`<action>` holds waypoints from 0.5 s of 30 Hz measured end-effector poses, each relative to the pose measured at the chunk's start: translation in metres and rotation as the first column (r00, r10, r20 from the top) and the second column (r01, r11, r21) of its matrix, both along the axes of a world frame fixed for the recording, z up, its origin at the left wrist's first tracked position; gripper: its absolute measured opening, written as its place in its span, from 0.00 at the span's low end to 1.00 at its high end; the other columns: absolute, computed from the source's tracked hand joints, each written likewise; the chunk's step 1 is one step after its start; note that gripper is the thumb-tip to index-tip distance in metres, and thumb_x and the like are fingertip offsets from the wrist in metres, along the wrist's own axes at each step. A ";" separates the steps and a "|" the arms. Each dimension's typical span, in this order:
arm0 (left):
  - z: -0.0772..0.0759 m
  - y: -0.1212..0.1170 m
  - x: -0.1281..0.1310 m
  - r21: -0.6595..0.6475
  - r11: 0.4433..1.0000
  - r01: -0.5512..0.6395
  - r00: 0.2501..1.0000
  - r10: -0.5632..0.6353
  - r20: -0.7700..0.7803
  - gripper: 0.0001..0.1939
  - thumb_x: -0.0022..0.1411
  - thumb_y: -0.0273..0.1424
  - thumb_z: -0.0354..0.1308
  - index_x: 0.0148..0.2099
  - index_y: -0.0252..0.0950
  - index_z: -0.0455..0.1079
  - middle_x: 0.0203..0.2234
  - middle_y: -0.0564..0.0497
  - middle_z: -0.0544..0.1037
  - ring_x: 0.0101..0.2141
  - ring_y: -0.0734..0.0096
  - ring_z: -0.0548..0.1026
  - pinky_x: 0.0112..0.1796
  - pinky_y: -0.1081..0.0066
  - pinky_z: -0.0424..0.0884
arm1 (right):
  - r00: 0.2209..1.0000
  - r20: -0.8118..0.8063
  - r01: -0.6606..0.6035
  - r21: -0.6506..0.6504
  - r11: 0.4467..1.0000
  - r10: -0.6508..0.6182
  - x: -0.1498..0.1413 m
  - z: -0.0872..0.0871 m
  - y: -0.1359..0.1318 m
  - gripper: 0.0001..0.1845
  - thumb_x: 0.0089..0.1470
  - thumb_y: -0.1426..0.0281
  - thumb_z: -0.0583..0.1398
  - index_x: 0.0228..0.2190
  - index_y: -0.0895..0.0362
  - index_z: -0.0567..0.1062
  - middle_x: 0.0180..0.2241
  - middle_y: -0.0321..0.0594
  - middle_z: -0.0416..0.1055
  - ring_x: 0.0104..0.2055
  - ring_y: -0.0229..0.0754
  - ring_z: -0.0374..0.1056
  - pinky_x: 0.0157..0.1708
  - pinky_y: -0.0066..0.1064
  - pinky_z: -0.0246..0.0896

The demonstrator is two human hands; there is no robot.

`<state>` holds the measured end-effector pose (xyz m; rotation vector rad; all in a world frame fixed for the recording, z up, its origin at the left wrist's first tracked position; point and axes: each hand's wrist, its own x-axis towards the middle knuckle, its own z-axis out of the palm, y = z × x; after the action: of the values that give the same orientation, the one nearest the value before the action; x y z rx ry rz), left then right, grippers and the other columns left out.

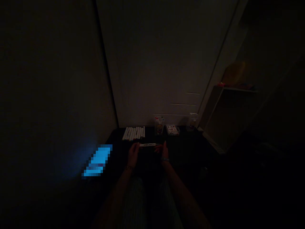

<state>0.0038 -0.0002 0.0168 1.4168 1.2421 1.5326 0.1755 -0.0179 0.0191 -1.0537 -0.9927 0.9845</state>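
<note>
The scene is very dark. My left hand and my right hand reach forward over a dark surface and hold a white marker level between them, one hand pinched on each end. A bracelet shows on each wrist. Just beyond the marker lies a row of several white markers side by side.
A glowing blue screen lies at the left. Small boxes and jars stand against the pale wall behind. A low white shelf unit with coloured items on top stands at the right. My striped lap is below.
</note>
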 end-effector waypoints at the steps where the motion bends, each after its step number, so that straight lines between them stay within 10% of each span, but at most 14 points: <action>1: 0.001 0.000 0.000 0.004 1.000 0.005 1.000 -0.005 -0.003 0.20 0.52 0.46 0.49 0.36 0.36 0.67 0.27 0.52 0.72 0.28 0.73 0.67 0.31 0.74 0.63 | 1.000 0.017 0.021 -0.007 1.000 -0.021 -0.001 0.000 0.000 0.42 0.52 0.48 0.32 0.17 0.59 0.73 0.15 0.42 0.68 0.19 0.36 0.63 0.26 0.29 0.55; 15: 0.006 -0.004 0.001 -0.040 0.999 -0.033 0.998 0.035 0.050 0.24 0.50 0.48 0.50 0.39 0.34 0.68 0.32 0.49 0.73 0.34 0.70 0.69 0.36 0.72 0.64 | 0.999 -0.047 0.020 0.002 1.000 -0.020 0.004 -0.001 -0.003 0.44 0.51 0.47 0.31 0.11 0.58 0.71 0.13 0.41 0.66 0.18 0.35 0.62 0.24 0.27 0.55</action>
<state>0.0049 -0.0046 0.0225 1.3304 1.2645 1.5492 0.1793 -0.0208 0.0185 -1.0322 -0.9436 0.9867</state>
